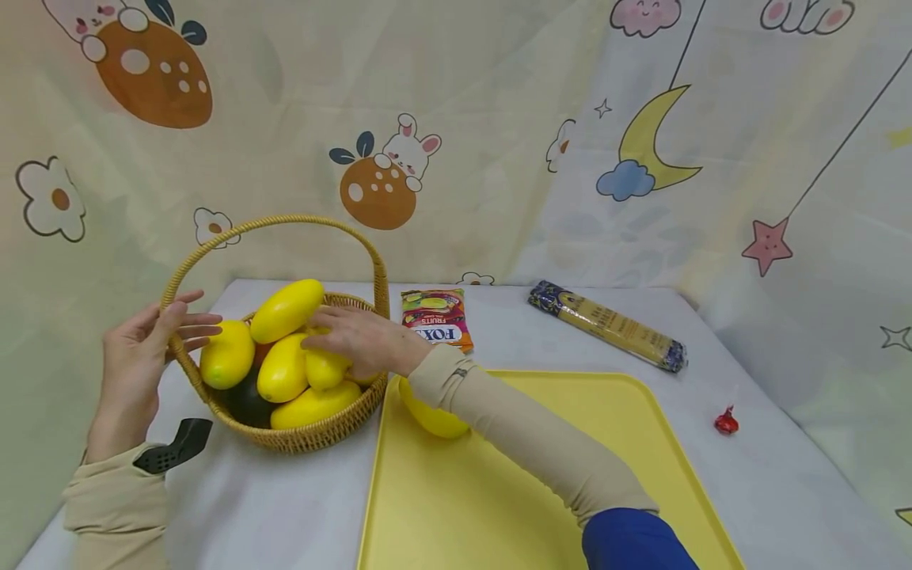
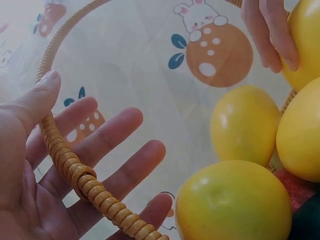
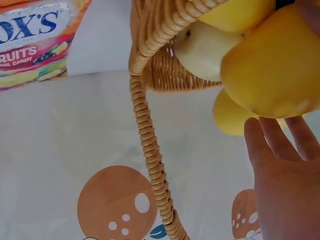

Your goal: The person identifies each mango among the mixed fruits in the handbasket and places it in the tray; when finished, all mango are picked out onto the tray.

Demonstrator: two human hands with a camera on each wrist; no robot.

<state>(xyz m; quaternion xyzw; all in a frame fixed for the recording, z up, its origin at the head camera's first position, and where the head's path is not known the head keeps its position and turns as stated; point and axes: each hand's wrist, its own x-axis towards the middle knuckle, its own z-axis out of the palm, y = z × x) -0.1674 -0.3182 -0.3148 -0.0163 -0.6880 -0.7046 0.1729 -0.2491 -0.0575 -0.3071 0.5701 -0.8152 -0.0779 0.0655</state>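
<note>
A round wicker basket with a tall arched handle is heaped with smooth yellow fruit. My left hand is spread at the left side of the handle, which crosses the palm and fingers in the left wrist view. Over the right part of the heap, my right hand holds a plump yellow fruit between fingers and thumb. An elongated yellow fruit lies on top, left of that hand. Beneath the yellow fruit shows a dark green one.
Right of the basket lies a yellow tray with a curved yellow fruit at its far left corner. Behind it sit a Fox's candy bag and a long pasta packet. A small red wrapped candy lies at right.
</note>
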